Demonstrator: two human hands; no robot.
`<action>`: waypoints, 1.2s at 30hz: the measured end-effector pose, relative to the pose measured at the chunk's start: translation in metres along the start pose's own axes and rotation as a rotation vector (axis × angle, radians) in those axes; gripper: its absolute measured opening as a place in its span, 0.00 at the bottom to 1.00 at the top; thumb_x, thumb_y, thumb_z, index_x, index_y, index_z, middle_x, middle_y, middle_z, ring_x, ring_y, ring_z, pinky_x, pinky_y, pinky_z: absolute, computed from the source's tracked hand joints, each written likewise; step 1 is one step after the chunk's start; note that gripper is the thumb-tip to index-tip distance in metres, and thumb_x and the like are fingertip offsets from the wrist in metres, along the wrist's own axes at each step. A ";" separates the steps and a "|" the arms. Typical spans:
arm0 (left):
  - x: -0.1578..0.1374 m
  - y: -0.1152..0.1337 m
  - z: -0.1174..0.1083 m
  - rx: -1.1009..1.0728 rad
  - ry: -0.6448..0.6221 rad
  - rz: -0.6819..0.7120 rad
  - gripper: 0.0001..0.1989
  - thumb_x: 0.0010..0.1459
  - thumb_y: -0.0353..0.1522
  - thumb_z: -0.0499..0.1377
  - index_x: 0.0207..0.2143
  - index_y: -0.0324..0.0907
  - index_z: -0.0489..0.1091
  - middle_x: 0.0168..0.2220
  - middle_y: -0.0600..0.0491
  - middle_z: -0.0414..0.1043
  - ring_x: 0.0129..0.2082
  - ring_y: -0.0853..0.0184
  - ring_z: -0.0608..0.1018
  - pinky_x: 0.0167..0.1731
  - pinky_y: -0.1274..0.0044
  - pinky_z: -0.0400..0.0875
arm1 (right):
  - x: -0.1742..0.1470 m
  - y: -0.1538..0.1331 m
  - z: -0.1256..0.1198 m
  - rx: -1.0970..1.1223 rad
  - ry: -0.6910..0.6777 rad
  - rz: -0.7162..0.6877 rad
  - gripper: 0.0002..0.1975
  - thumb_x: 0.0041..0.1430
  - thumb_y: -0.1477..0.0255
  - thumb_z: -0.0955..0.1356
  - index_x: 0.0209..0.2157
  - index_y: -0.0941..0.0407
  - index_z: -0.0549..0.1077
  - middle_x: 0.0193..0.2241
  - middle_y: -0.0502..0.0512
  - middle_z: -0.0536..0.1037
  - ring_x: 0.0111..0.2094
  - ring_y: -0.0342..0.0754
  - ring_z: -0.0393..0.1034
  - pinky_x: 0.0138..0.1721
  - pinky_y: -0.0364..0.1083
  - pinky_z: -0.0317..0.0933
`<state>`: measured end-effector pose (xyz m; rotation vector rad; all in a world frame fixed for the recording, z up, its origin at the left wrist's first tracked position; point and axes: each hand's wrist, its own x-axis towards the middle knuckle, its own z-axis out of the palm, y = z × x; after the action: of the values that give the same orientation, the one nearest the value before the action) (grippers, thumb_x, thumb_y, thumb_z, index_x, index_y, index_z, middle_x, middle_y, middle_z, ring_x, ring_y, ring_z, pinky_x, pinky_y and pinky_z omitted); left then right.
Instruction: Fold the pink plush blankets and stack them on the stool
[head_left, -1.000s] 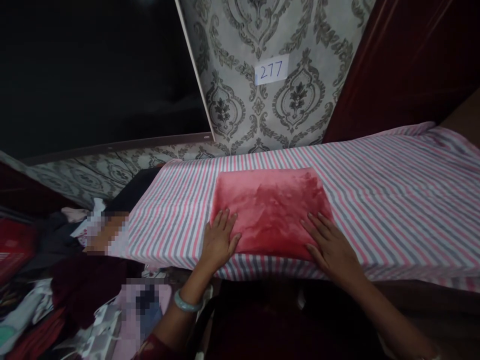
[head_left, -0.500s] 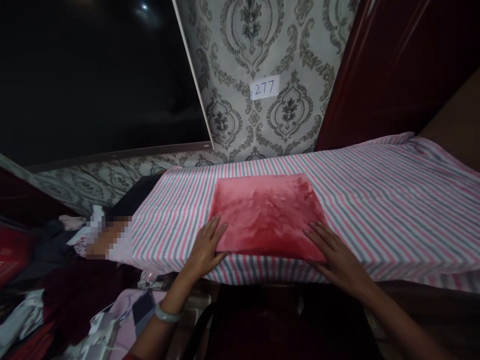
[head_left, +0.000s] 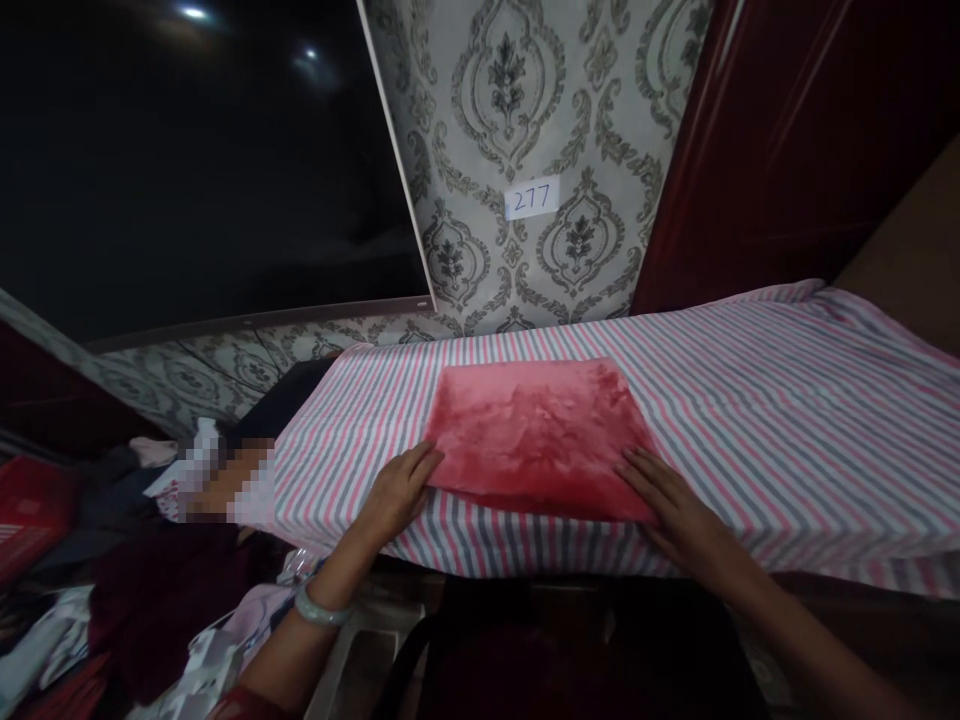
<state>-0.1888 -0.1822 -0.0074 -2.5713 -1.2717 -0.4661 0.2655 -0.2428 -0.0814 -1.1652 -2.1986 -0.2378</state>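
A folded red plush cloth (head_left: pixel 532 430) lies on a striped sheet, its pile brushed into lighter and darker patches. At its front left corner is my left hand (head_left: pixel 394 490); the fingers are close together on the edge and the thumb sits low beside it, pinching the corner. My right hand (head_left: pixel 675 510) rests on the front right part, fingers stretched out over the top. Its thumb is mostly hidden near the front edge. A pale bangle (head_left: pixel 321 608) circles my left wrist.
The pink, grey and white striped sheet (head_left: pixel 765 420) covers the table. Behind stand a large dark television (head_left: pixel 210 170), patterned wallpaper with a paper label "277" (head_left: pixel 532 198), and a dark red glossy panel (head_left: pixel 810 150). Clothes (head_left: pixel 157 590) are heaped at the lower left.
My left hand has shifted slightly left, and the cloth's front left corner has moved a little away from me. My right hand stays at the right side. The view has tilted slightly.
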 end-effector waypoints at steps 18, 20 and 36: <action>0.156 -0.017 -0.181 -0.544 0.409 -0.150 0.14 0.54 0.36 0.58 0.42 0.40 0.73 0.37 0.53 0.75 0.38 0.65 0.74 0.42 0.73 0.72 | 0.159 0.003 -0.170 0.232 0.650 0.473 0.28 0.58 0.58 0.69 0.60 0.46 0.68 0.56 0.58 0.73 0.51 0.60 0.71 0.54 0.61 0.66; 0.169 -0.028 -0.185 -0.728 0.355 -0.228 0.13 0.53 0.39 0.60 0.38 0.40 0.72 0.33 0.54 0.73 0.34 0.68 0.74 0.36 0.76 0.71 | 0.183 0.012 -0.178 0.379 0.626 0.547 0.30 0.57 0.59 0.70 0.61 0.42 0.66 0.54 0.56 0.75 0.49 0.59 0.71 0.52 0.60 0.68; 0.217 -0.027 -0.016 -0.429 -0.143 -0.591 0.21 0.64 0.31 0.54 0.58 0.35 0.71 0.60 0.38 0.73 0.62 0.55 0.72 0.62 0.67 0.64 | 0.238 0.080 0.015 0.101 -0.067 0.696 0.29 0.65 0.69 0.61 0.64 0.64 0.67 0.61 0.71 0.72 0.60 0.59 0.68 0.61 0.57 0.61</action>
<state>-0.0895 -0.0136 0.0920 -2.5400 -2.2065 -0.7381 0.2253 -0.0265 0.0410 -1.8039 -1.7003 0.2058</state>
